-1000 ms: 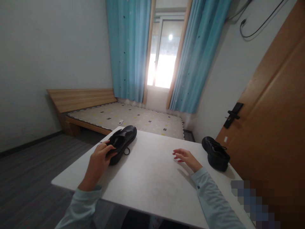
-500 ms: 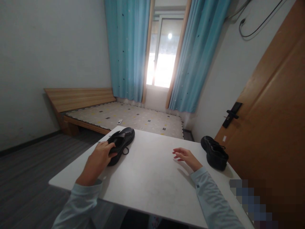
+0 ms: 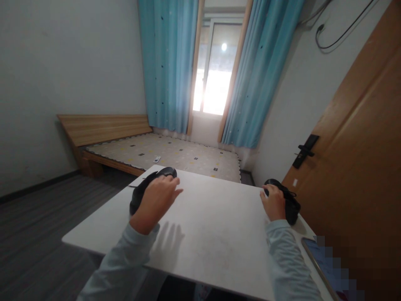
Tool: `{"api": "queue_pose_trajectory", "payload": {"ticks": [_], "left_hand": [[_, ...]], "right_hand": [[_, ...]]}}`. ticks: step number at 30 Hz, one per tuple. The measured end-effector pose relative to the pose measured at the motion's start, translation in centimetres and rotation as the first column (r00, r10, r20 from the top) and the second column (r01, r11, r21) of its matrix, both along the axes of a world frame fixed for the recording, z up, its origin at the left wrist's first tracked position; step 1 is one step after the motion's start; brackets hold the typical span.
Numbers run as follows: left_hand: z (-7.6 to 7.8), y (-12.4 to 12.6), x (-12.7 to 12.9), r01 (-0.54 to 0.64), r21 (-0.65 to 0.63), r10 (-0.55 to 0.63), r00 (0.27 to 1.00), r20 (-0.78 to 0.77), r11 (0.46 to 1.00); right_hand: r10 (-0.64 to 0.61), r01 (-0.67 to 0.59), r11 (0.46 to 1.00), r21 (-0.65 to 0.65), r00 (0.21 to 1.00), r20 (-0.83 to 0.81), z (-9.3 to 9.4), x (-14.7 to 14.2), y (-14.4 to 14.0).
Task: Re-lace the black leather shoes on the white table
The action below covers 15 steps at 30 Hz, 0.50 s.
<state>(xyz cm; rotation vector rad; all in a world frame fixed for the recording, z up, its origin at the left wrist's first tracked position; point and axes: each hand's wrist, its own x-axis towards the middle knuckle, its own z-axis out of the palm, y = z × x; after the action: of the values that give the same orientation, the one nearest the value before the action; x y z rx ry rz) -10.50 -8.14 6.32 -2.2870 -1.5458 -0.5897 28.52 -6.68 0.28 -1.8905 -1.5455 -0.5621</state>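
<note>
On the left of the white table [image 3: 206, 225] lies a black lace-up shoe [image 3: 135, 201], partly covered by my left hand [image 3: 159, 195]. That hand is open above it, thumb apart, and its shadow shows spread fingers on the tabletop. A second black shoe [image 3: 292, 207] rests along the table's right edge. My right hand [image 3: 273, 201] is at the near side of this shoe's toe, its fingers apart and slightly bent. Whether those fingertips press on the shoe cannot be told.
A phone-like device [image 3: 319, 261], partly pixelated, lies along the right table edge. Beyond the table is a bed [image 3: 184, 156] with a small white remote [image 3: 157, 159] on it. A wooden door [image 3: 354, 125] stands close on the right.
My left hand has let go of the left shoe and shifted right and forward over it. My right hand has moved right, from above the tabletop to the right shoe.
</note>
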Motion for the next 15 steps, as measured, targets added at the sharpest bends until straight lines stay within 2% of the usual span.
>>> {"api": "queue_pose_trajectory", "payload": {"ticks": [4, 8, 11, 15], "left_hand": [[0.4, 0.7, 3.1, 0.208, -0.061, -0.204, 0.976, 0.070, 0.976], [-0.4, 2.1, 5.6, 0.320, -0.109, -0.307, 0.945, 0.116, 0.941], [-1.6, 3.3, 6.7, 0.424, -0.168, -0.395, 0.900, 0.182, 0.890], [-3.5, 4.4, 7.5, 0.580, -0.186, -0.529, 0.808, 0.262, 0.793]], "right_hand": [[-0.261, 0.261, 0.965, 0.009, 0.964, 0.048, 0.4, 0.4, -1.2], [-0.411, 0.415, 0.905, -0.094, 0.910, 0.054, 0.1, 0.6, -1.8], [-0.445, 0.441, 0.881, -0.170, 0.895, 0.020, -0.5, 1.3, -1.8], [-0.403, 0.399, 0.903, -0.158, 0.915, 0.003, -1.5, 3.4, -1.3]]}}
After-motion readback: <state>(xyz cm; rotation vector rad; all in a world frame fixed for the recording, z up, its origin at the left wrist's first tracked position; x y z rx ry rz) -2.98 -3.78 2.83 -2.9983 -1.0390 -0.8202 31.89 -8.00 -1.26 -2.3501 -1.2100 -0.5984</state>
